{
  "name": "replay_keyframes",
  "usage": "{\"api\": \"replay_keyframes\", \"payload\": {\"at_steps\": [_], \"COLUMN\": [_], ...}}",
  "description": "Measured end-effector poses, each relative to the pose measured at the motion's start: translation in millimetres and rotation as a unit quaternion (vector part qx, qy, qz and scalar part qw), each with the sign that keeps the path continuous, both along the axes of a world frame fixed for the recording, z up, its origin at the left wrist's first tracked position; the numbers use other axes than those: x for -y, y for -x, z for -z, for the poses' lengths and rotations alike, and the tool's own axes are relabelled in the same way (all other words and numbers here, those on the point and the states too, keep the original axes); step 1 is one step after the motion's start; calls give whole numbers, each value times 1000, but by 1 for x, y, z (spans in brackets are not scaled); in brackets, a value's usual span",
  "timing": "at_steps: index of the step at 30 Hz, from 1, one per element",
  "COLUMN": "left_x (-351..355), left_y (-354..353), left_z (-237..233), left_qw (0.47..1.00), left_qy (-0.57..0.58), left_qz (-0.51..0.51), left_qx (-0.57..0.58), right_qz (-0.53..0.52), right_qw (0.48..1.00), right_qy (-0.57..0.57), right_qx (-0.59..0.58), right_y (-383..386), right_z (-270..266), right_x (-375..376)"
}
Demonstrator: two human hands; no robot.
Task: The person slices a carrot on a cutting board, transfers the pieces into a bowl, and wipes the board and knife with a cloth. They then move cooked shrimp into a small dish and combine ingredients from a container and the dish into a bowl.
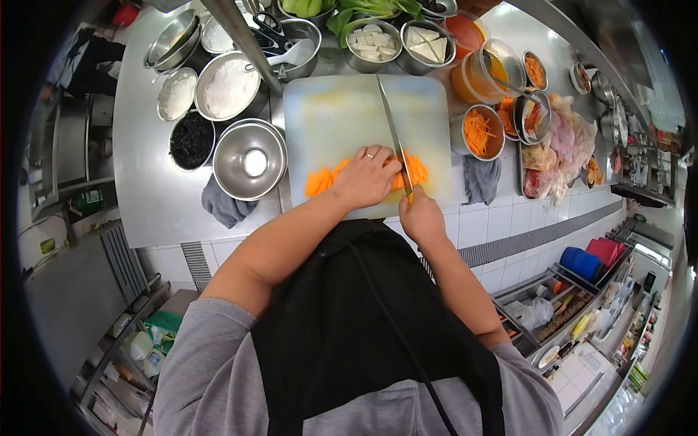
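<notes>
A white cutting board [363,109] with yellowish stains lies on the steel counter. Along its near part runs a row of orange carrot slices [318,183]. My left hand [367,176], with a ring on one finger, presses on the carrots with its fingers bent together; the pieces under the palm are hidden. In my right hand [423,220] is the handle of a long kitchen knife [390,120]. Its blade points away from me, close against my left fingertips and among the carrot slices, with more slices to its right.
Left of the board stand an empty steel bowl [251,160], a bowl of black shreds [192,140] and a bowl of white powder [227,86]. Beyond it are bowls of white pieces [374,43]. To the right sit a bowl of carrot shreds [478,133] and bagged raw meat [556,149].
</notes>
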State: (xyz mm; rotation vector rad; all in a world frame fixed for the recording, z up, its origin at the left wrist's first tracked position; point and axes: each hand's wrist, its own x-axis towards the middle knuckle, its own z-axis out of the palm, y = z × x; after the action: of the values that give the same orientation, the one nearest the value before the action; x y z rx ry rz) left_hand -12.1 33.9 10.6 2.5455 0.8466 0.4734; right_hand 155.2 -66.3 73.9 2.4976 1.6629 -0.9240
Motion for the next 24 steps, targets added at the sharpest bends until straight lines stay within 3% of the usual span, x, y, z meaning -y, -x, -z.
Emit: {"api": "replay_keyframes", "payload": {"at_steps": [3, 7, 12, 16, 21, 24], "left_x": [-3, -3, -3, -3, -3, -1], "left_y": [-1, -2, -1, -2, -1, -1], "left_z": [0, 0, -1, -3, 0, 0], "left_qw": [1000, 999, 999, 999, 999, 998], "left_qy": [-12, -29, -41, -48, -37, -55], "left_qz": [-4, -10, -12, -17, -17, -23], "left_qx": [-11, 13, 0, 12, 4, 14], "right_qz": [-2, 7, 6, 27, 2, 35], "right_qw": [1000, 1000, 999, 999, 1000, 999], "right_qy": [15, 3, 46, 44, 20, 29], "right_qx": [-12, -4, -11, -9, -13, -2], "right_y": [-1, 1, 4, 8, 5, 12], "right_z": [-24, 17, -34, 4, -20, -4], "right_x": [12, 20, 3, 14, 3, 19]}}
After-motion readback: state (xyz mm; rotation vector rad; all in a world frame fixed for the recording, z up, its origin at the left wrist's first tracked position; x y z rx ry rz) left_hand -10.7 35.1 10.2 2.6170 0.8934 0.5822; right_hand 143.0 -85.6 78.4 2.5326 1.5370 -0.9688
